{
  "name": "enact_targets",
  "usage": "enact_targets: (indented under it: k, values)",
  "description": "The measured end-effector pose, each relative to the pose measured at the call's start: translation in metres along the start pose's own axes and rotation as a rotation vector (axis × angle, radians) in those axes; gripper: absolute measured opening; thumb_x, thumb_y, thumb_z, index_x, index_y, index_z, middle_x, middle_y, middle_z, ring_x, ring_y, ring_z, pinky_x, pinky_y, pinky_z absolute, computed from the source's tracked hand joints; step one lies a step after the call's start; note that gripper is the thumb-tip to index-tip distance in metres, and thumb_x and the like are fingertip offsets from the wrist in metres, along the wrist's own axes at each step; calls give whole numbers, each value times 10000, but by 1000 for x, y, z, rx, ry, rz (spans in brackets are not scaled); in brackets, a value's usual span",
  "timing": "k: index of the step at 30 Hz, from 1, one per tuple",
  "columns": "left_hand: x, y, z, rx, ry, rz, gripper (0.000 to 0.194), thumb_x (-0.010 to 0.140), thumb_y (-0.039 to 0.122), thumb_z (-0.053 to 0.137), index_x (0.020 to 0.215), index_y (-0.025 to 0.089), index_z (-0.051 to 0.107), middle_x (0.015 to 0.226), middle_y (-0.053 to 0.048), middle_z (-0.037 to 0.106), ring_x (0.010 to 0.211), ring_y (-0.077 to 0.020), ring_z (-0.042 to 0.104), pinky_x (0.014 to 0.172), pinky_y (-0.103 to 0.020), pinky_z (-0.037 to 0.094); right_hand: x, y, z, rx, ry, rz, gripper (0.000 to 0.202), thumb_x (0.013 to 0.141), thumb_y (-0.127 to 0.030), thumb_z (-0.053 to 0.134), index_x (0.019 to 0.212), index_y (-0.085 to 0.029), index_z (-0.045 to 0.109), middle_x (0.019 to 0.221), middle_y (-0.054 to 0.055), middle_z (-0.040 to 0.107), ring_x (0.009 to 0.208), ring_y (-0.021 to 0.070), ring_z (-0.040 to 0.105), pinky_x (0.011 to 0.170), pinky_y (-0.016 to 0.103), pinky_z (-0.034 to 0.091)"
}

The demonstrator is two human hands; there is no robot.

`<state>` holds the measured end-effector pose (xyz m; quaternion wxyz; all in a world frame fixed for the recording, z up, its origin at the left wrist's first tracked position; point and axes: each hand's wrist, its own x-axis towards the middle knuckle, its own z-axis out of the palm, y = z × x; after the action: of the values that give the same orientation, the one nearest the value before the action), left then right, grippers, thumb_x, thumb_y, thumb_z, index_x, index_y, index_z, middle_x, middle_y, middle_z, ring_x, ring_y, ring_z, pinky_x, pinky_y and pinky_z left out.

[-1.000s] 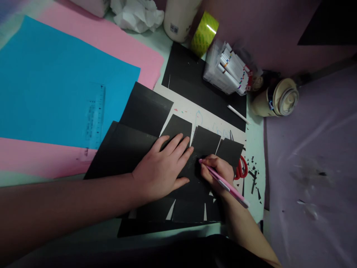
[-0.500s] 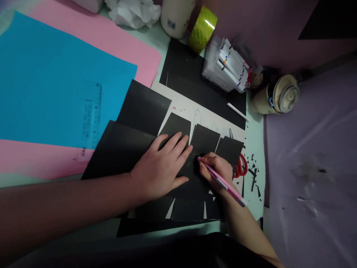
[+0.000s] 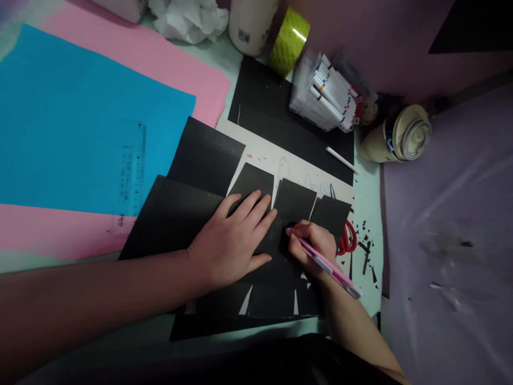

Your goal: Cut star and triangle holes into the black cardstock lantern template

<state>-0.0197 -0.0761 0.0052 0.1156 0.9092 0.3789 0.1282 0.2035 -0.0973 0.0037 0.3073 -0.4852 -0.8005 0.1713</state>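
Note:
A sheet of black paper (image 3: 188, 211) with slits cut into flaps lies over a white sheet (image 3: 262, 148) that bears light-blue drawn lines. My left hand (image 3: 235, 235) rests flat on the black paper, fingers spread. To its right, my right hand (image 3: 315, 243) is closed around a pink pen (image 3: 320, 258), tilted with its tip end down at the paper; the very tip is hidden by the fingers. Faint light marks show on the paper between the hands. Red-handled scissors (image 3: 349, 238) lie just beyond my right hand, partly under a black flap.
A blue sheet (image 3: 80, 117) with a clear ruler (image 3: 132, 168) lies over pink paper (image 3: 200, 69) at left. Along the back stand a roll of tape (image 3: 289, 43), a box of markers (image 3: 331, 91) and a lidded cup (image 3: 401, 136). Black scraps (image 3: 366, 254) lie at right.
My right hand and the pink pen have shifted very slightly to the right. My left hand stays flat in the same place on the black paper.

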Motion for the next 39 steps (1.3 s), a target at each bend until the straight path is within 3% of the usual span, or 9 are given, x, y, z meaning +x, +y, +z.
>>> enact_targets:
  k: [6, 14, 23, 29, 39]
  values:
    - [0, 0, -1, -7, 1, 1, 675, 866, 536, 624, 1393, 125, 537, 1519, -164, 449, 1404, -329, 383, 1113, -501, 303, -2, 0, 0, 5, 9, 25, 116, 834, -141, 614, 797, -236, 558, 708, -8, 677, 585, 125, 637, 549, 240, 505]
    - [1, 0, -3, -10, -34, -5, 682, 872, 545, 619, 1408, 135, 521, 1530, -143, 440, 1423, -313, 357, 1129, -494, 278, -8, -4, -2, 201, 179, 232, 174, 829, -164, 685, 978, -238, 634, 862, 26, 697, 745, 161, 665, 659, 293, 551]
    - [1, 0, -1, 36, -51, 2, 714, 886, 572, 582, 1441, 135, 483, 1553, -151, 401, 1435, -323, 335, 1116, -518, 277, -6, -15, -11, 269, 36, 299, 189, 824, -168, 709, 1002, -229, 698, 910, 45, 733, 788, 179, 698, 678, 306, 567]
    - [3, 0, -2, 57, -70, 5, 718, 885, 582, 572, 1450, 150, 474, 1555, -146, 398, 1443, -326, 319, 1099, -532, 288, -3, -20, -6, 224, 79, 276, 85, 838, -148, 622, 862, -205, 679, 752, 18, 715, 628, 138, 672, 563, 253, 534]
    - [2, 0, -3, 64, -79, -1, 695, 896, 579, 553, 1446, 160, 482, 1548, -138, 413, 1439, -317, 324, 1093, -516, 292, 0, -23, -4, 181, 66, 265, 108, 819, -128, 611, 865, -200, 676, 775, 28, 727, 640, 138, 684, 575, 248, 553]
